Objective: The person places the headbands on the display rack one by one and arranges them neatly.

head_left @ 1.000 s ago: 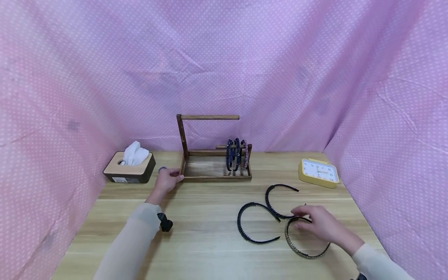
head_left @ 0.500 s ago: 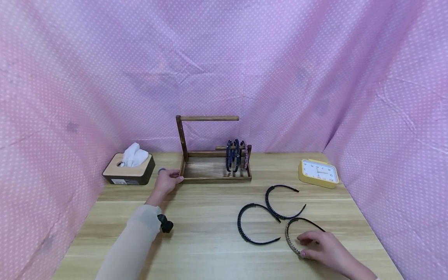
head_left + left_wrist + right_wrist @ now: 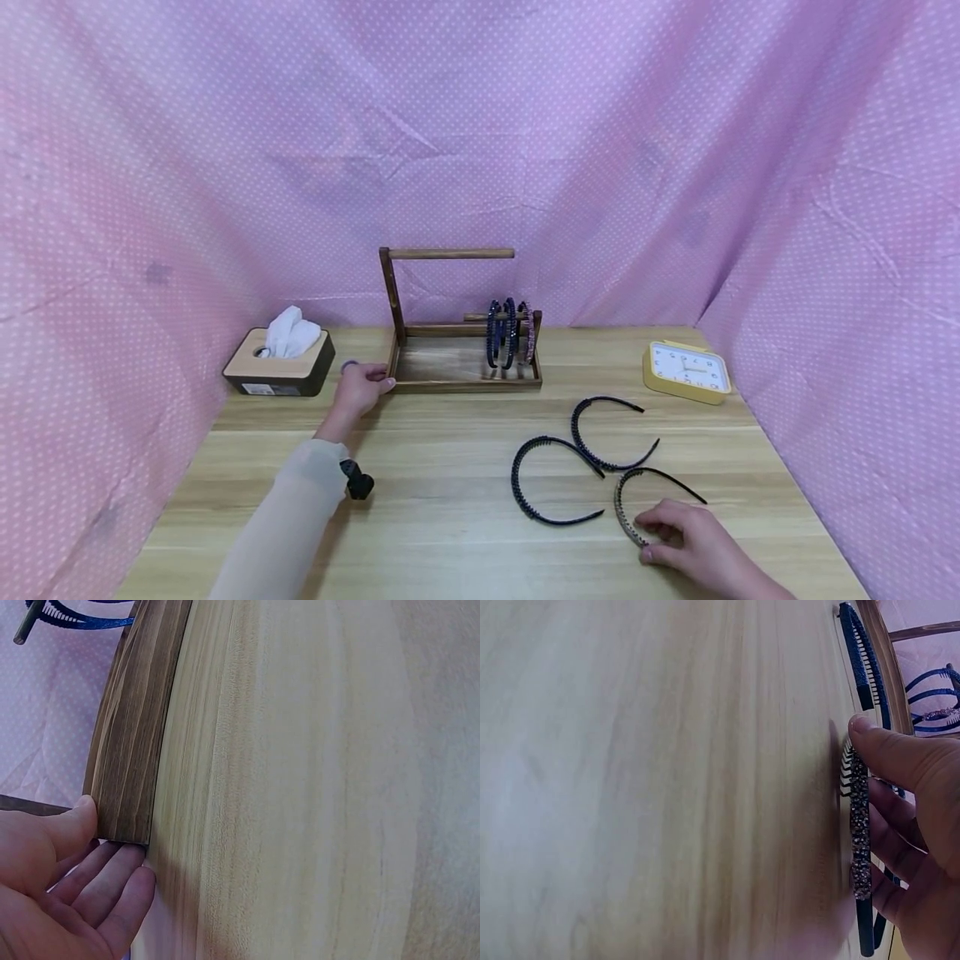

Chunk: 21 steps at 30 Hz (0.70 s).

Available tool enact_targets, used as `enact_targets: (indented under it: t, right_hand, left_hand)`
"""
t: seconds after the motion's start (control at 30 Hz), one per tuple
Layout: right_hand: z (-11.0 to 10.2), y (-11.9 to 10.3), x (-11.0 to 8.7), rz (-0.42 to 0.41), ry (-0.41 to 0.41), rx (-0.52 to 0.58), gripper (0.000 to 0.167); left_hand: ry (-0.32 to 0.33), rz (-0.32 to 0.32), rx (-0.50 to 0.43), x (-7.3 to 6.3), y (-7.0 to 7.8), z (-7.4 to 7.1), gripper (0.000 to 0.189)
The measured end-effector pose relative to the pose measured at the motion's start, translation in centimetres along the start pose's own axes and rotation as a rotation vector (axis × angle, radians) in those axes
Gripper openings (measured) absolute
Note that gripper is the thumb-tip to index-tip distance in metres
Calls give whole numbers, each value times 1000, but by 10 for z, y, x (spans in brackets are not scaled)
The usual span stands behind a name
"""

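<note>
At the back of the table stands a wooden headband rack [image 3: 465,386] with a tray base and two bars. My left hand [image 3: 360,390] holds the tray's front left corner, thumb on the rim and fingers against the end. Glittery dark blue headbands [image 3: 510,333] and a pink one [image 3: 529,335] hang on the lower bar. My right hand [image 3: 693,537] pinches a sparkly headband [image 3: 861,832] between thumb and fingers, low over the table at front right; the hand covers part of it. Two black headbands, one nearer [image 3: 517,475] and one farther [image 3: 577,425], lie beside it.
A tissue box [image 3: 277,367] stands to the left of the rack. On the right sits a yellow clock [image 3: 685,371], its dial upside down to me. Pink dotted cloth [image 3: 480,150] hangs behind and on both sides of the table.
My right hand has moved from the far arm of the sparkly headband toward the front and now pinches its band. My left hand has stayed at the rack's corner.
</note>
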State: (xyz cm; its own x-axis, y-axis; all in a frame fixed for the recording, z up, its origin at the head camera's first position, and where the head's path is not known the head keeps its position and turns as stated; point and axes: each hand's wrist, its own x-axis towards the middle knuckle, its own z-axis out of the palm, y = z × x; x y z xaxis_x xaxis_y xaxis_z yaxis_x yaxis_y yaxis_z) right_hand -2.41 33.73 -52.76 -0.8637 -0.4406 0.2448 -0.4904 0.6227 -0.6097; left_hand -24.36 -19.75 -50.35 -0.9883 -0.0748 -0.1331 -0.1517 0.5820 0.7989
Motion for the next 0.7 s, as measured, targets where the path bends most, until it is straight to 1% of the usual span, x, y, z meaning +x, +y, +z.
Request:
enact_targets:
  t: [0.13, 0.2, 0.33, 0.4, 0.6, 0.7]
  right_hand:
    - [-1, -2, 0, 48, -59, 11, 30]
    - [-2, -2, 0, 54, -88, 16, 28]
    - [-1, -2, -1, 9, -99, -13, 26]
    - [0, -2, 0, -13, -98, -34, 25]
    - [0, -3, 2, -10, -134, -32, 19]
    - [0, -6, 3, -30, -118, -47, 19]
  left_hand:
    - [1, -5, -6, -1, 1, 1, 43]
    - [3, -5, -12, -1, 1, 1, 43]
    - [7, 10, -12, 1, 0, 2, 42]
    - [10, 5, -12, 1, 0, 2, 42]
    - [14, 1, -2, 1, 0, 0, 42]
    - [17, 11, 2, 1, -1, -1, 42]
